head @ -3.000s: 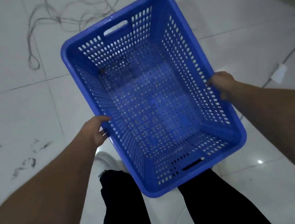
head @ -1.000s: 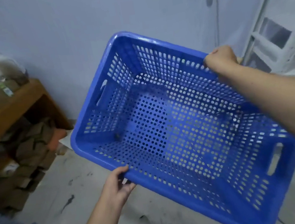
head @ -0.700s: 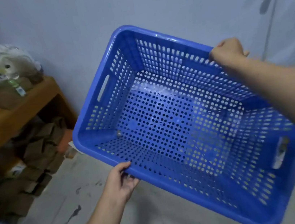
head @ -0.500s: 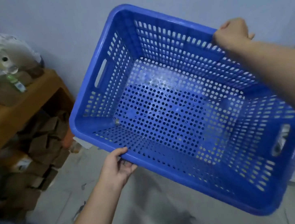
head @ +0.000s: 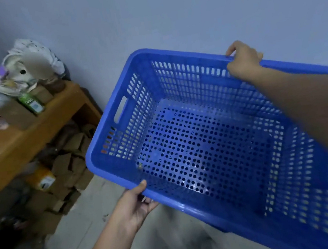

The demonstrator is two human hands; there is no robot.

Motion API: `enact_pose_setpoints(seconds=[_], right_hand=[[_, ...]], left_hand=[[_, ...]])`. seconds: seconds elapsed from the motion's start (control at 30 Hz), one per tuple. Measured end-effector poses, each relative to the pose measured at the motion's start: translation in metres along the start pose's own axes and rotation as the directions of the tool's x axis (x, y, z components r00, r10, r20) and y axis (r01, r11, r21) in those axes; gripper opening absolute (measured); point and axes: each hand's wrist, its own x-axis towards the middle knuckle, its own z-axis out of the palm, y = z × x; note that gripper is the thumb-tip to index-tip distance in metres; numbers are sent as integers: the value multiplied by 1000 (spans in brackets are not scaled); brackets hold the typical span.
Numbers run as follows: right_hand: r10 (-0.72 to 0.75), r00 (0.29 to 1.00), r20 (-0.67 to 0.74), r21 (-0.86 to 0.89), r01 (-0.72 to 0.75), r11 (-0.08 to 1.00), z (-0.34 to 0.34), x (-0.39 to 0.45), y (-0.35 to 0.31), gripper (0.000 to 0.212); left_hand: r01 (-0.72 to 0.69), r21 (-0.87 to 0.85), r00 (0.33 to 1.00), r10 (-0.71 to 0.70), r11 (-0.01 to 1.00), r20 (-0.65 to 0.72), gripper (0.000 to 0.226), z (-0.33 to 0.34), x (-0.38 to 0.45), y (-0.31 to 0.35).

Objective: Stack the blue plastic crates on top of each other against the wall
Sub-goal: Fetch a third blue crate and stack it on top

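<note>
Carrying a perforated blue plastic crate (head: pixel 214 144) toward the pale blue-grey wall (head: pixel 185 11), the person holds it off the floor, tilted, its open top facing the camera across the centre and right of the frame. The left hand (head: pixel 135 205) sits at the lower centre, thumb over the near long rim and fingers curled beneath it, clamped on that edge. The right hand (head: pixel 243 59), at the upper right, is closed over the far long rim, fingers wrapped out of sight behind it. No second crate shows in the frame, so whether this one starts the stack or goes onto another cannot be told.

At the left a wooden shelf unit (head: pixel 33 130) stands against the same wall, with cluttered odds and ends on top and brown cardboard boxes (head: pixel 67 165) below; the crate's short end with the slot handle is close to its corner.

To set it down well, I would level the crate first, keep the short end clear of the shelf corner, and lower it with the far long side parallel to the wall. Fingers under the near rim should slide out before the base lands on the pale tiled floor (head: pixel 83 216).
</note>
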Motion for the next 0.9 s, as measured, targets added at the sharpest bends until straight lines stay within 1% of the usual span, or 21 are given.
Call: enact_pose_setpoints(seconds=[0.13,0.2,0.27,0.33,0.4,0.5,0.53,0.6,0.67,0.7,0.73,0.77,0.8,0.83,0.87,0.9], right_hand=[[-9,998,66,-70,14,997,24,40,3,34],[3,998,59,-148,6,989,37,59,8,32],[43,998,40,-198,-34,980,48,73,14,33],[85,996,33,-180,-77,981,58,82,23,31],[109,992,64,-135,-100,986,67,82,35,28],[82,988,128,-89,-71,993,78,63,48,29],[75,987,143,-64,-67,996,81,53,51,28],[73,979,189,-13,-72,997,89,31,58,25],[82,969,231,9,-87,996,93,5,66,20],[89,966,244,11,-94,996,93,-9,71,18],[102,963,248,10,-108,994,91,-23,76,17],[125,962,241,6,-130,991,87,-37,81,18],[159,962,221,-10,-161,987,82,-51,87,19],[196,962,189,-43,-191,981,75,-66,93,21],[232,962,144,-89,-221,971,67,-81,98,22],[260,962,87,-139,-247,959,59,-97,103,22]], left_hand=[[13,31,1000,-12,999,-28,17,23,26,9],[10,56,1000,-9,998,-23,18,33,39,17],[13,80,999,-9,997,-43,14,43,51,24],[12,110,998,-5,994,-68,14,54,64,31],[16,151,995,-1,988,-102,16,66,73,40],[27,197,986,6,980,-165,18,79,81,49],[25,214,986,10,976,-164,18,80,82,51],[1,290,994,30,957,-103,16,75,78,57],[13,443,999,3,897,-35,15,67,69,65],[49,560,999,-37,827,-33,21,63,64,70],[72,696,997,-70,715,-31,32,58,58,77],[33,807,998,-62,589,5,39,52,56,85],[-88,881,996,12,465,93,38,48,53,94],[-263,908,963,142,328,227,33,45,52,104],[-429,890,881,293,158,372,27,44,53,116],[-546,838,756,426,-7,497,20,45,57,131]])
